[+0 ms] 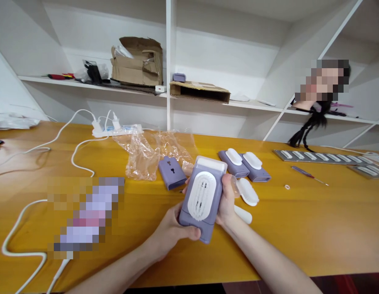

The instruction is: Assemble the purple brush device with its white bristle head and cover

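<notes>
Both hands grip a purple plastic device housing [184, 213] with a white oval insert on its face and a white cap at its top end. My left hand [171, 228] wraps its lower left side, the thumb across the bottom. On the right edge, my right hand [226, 202] holds it with the thumb near the top. Behind it lies a purple housing part [172, 173] with two dark slots. Two similar purple housings [235, 165] with white oval pieces sit to the right. A loose white oval piece [248, 192] and a white rounded part [244, 214] lie by my right hand.
Crumpled clear plastic bags [142, 157] lie behind the housings, near a white power strip [117, 130]. A blurred device with a white cable [59, 269] is at left. At right are a screwdriver [302, 171], a small ring [287, 187] and a metal strip [324, 158] of white pieces.
</notes>
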{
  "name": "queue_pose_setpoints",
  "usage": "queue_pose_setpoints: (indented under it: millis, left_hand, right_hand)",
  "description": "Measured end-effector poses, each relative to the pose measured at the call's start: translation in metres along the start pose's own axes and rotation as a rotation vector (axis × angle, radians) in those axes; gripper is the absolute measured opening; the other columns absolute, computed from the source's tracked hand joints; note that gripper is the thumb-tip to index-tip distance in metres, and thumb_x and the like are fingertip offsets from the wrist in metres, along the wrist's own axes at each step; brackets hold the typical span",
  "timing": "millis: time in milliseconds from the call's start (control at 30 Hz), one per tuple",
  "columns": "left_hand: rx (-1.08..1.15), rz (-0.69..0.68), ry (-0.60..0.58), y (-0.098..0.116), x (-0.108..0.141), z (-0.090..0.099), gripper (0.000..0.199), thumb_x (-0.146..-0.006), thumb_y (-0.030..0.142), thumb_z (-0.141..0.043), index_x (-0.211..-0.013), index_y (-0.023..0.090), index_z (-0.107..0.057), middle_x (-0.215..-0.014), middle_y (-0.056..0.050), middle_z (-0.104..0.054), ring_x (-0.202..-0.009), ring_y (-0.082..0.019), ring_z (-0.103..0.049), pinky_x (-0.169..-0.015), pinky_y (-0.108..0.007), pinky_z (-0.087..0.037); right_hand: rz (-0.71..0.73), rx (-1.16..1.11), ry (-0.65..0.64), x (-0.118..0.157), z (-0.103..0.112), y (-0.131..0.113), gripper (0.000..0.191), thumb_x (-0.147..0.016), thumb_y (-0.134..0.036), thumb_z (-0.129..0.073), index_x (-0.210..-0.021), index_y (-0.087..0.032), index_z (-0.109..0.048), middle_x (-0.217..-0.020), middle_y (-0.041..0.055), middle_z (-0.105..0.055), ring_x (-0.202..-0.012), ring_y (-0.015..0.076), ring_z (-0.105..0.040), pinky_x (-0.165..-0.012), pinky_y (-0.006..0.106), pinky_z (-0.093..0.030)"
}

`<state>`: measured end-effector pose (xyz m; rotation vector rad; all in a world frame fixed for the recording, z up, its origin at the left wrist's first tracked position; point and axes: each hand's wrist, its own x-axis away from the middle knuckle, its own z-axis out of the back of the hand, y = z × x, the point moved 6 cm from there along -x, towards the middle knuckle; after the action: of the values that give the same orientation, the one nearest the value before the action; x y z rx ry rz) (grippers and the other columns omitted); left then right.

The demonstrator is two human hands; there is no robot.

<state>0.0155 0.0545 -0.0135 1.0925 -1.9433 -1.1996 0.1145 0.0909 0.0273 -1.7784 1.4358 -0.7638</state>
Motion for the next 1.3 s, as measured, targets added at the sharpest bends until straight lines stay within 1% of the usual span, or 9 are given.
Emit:
queue_pose_setpoints:
  millis: [100,267,467,600,767,933,1067,1167,1300]
  left_hand:
    - [0.033,-0.006,0.000,0.001,0.002,-0.001,0.053,-0.047,0.026,-0.086,-0.095,0.014,-0.066,-0.080,-0.002,-0.067,-0.069,-0.013,-0.053,-0.063,-0.023,-0.042]
    - [0.078,-0.006,0.006,0.002,0.002,0.000,0.049,-0.045,0.026,-0.086,-0.089,0.014,-0.068,-0.077,-0.002,-0.066,-0.069,-0.013,-0.052,-0.062,-0.022,-0.042]
    - [0.052,0.016,0.047,0.001,-0.001,0.005,0.045,-0.044,0.028,-0.087,-0.083,0.014,-0.069,-0.072,0.000,-0.066,-0.067,-0.012,-0.051,-0.064,-0.023,-0.041]
    - [-0.016,0.096,0.004,-0.003,-0.002,0.004,0.044,-0.047,0.032,-0.087,-0.084,0.013,-0.070,-0.073,-0.002,-0.067,-0.069,-0.014,-0.054,-0.069,-0.026,-0.042]
    - [-0.104,0.098,-0.032,-0.002,-0.001,0.002,0.042,-0.053,0.036,-0.084,-0.085,0.014,-0.069,-0.081,-0.003,-0.068,-0.078,-0.018,-0.056,-0.077,-0.030,-0.041]
    - [-0.097,0.058,0.012,0.002,-0.001,0.001,0.035,-0.050,0.034,-0.082,-0.077,0.014,-0.069,-0.070,-0.001,-0.064,-0.069,-0.017,-0.052,-0.068,-0.028,-0.040]
    - [-0.073,0.039,0.052,0.004,0.002,0.001,0.028,-0.051,0.030,-0.079,-0.070,0.014,-0.067,-0.064,0.001,-0.059,-0.064,-0.014,-0.048,-0.064,-0.026,-0.040]
    - [-0.091,0.035,0.019,0.003,0.004,-0.003,0.024,-0.052,0.028,-0.078,-0.069,0.014,-0.066,-0.063,0.001,-0.058,-0.062,-0.013,-0.046,-0.061,-0.025,-0.038]
    - [-0.138,0.031,-0.045,-0.001,0.007,-0.009,0.026,-0.053,0.028,-0.078,-0.072,0.015,-0.066,-0.066,0.001,-0.057,-0.064,-0.014,-0.046,-0.061,-0.025,-0.038]
  right_hand:
    - [0.023,0.022,0.029,0.001,-0.002,-0.002,0.083,-0.067,-0.086,-0.036,-0.104,-0.020,-0.070,-0.088,0.0124,-0.075,-0.097,0.0378,-0.066,-0.079,0.050,-0.053]
    - [0.016,0.047,0.034,-0.001,-0.007,-0.003,0.080,-0.066,-0.084,-0.042,-0.104,-0.020,-0.070,-0.088,0.0121,-0.075,-0.096,0.0380,-0.066,-0.080,0.051,-0.053]
    - [0.015,-0.008,-0.106,-0.009,-0.014,-0.002,0.073,-0.072,-0.079,-0.040,-0.097,-0.018,-0.072,-0.091,0.0117,-0.075,-0.098,0.0370,-0.066,-0.080,0.049,-0.053]
    - [0.024,0.008,-0.086,-0.013,-0.007,0.001,0.079,-0.068,-0.083,-0.040,-0.102,-0.019,-0.071,-0.089,0.0121,-0.075,-0.096,0.0370,-0.066,-0.079,0.049,-0.053]
    - [-0.011,0.054,-0.073,-0.013,-0.001,0.005,0.086,-0.065,-0.087,-0.036,-0.108,-0.020,-0.069,-0.093,0.0118,-0.074,-0.095,0.0367,-0.067,-0.079,0.048,-0.052]
    - [-0.011,0.089,-0.069,-0.012,-0.005,-0.003,0.082,-0.061,-0.087,-0.044,-0.101,-0.020,-0.071,-0.090,0.0115,-0.075,-0.097,0.0369,-0.066,-0.081,0.049,-0.052]
    - [-0.074,0.080,-0.103,-0.010,-0.013,-0.005,0.083,-0.060,-0.088,-0.045,-0.103,-0.020,-0.070,-0.088,0.0113,-0.075,-0.096,0.0359,-0.067,-0.080,0.049,-0.052]
    - [-0.102,0.048,-0.147,-0.007,-0.019,-0.004,0.087,-0.063,-0.089,-0.038,-0.107,-0.020,-0.069,-0.087,0.0106,-0.074,-0.091,0.0347,-0.068,-0.076,0.048,-0.053]
    - [-0.146,0.070,-0.236,-0.001,-0.028,-0.005,0.091,-0.062,-0.089,-0.037,-0.113,-0.021,-0.067,-0.090,0.0105,-0.074,-0.076,0.0320,-0.069,-0.070,0.046,-0.053]
